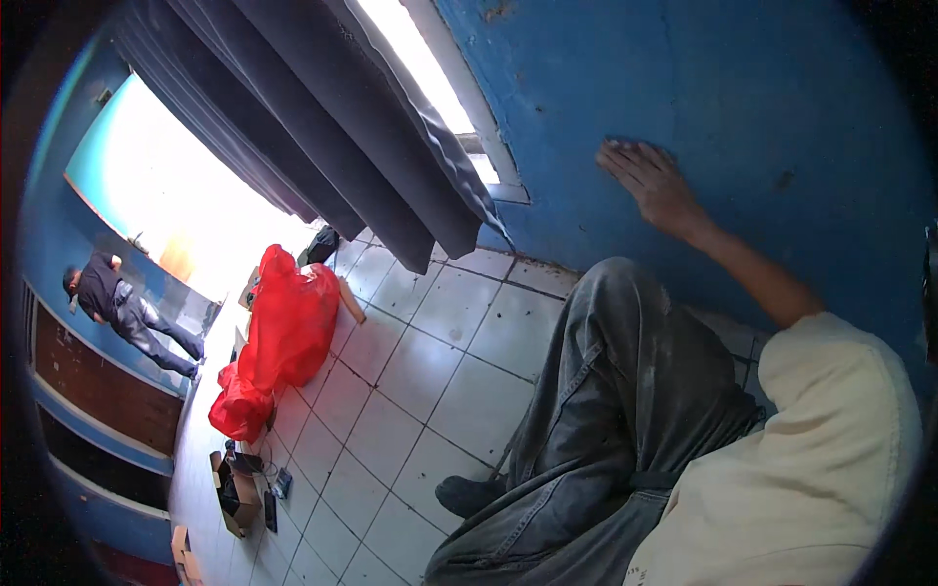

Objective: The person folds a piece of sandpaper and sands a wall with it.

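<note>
Right hand [657, 186] up against the blue wall [752, 93], touching it, forearm bare below the cream sleeve [831, 381]. Fingers straight, close together, laid along the surface rather than clenched; we see nothing in their grasp, though the palm side is hidden and a thin piece under it would escape us. Left hand out of view, so its fingers we cannot tell.

The wall rises from the far edge of the tiled floor [489, 332]. Contact point: above that edge, off to one side of the lower corner of the window frame [484, 107], well apart from the dark curtain [293, 107]. We note dark marks on the paint, one beyond the hand [787, 179]. The bent knee [630, 332] of the grey trousers sits near the wall's foot.

Our judgement of the step: work on the wall by hand, perhaps wiping, smoothing or feeling the surface; bracing the body would look much the same. How far along, we cannot say. If wiping, the next move calls for a flat palm, even pressure and a sweep that stops short of the frame's corner.

Elsewhere on the floor: a red bag [293, 327], then an open cardboard box [237, 518] toward the near edge. Beyond, another person [112, 298], bent forward, well apart from us.
</note>
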Demonstrator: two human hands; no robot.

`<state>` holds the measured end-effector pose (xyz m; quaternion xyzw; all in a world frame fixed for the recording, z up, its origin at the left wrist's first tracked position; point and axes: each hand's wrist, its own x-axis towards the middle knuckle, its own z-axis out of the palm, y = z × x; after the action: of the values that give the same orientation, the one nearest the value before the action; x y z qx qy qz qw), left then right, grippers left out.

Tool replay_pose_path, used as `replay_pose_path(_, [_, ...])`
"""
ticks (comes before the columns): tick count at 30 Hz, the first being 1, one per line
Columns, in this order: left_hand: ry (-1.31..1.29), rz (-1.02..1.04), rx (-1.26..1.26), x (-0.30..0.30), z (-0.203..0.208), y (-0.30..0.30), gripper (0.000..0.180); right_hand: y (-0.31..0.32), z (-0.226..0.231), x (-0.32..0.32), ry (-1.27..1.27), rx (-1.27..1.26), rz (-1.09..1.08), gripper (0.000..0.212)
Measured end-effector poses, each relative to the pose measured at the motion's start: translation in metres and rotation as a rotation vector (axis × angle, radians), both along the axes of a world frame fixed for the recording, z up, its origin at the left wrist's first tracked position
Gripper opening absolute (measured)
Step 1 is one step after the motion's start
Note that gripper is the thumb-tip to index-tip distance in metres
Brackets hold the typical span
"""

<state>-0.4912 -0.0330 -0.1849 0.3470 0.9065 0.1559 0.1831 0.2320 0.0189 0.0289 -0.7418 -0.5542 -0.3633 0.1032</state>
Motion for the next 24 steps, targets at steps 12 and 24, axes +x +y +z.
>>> replay_pose_path(12, [0.011,0.010,-0.017,-0.003,0.003,0.001,0.039,0.015,-0.004,0.000,-0.005,0.082,0.037,0.052])
replay_pose_path(24, [0.009,0.061,0.013,-0.014,0.011,-0.001,0.045,-0.060,-0.049,-0.001,-0.038,0.023,-0.158,0.053])
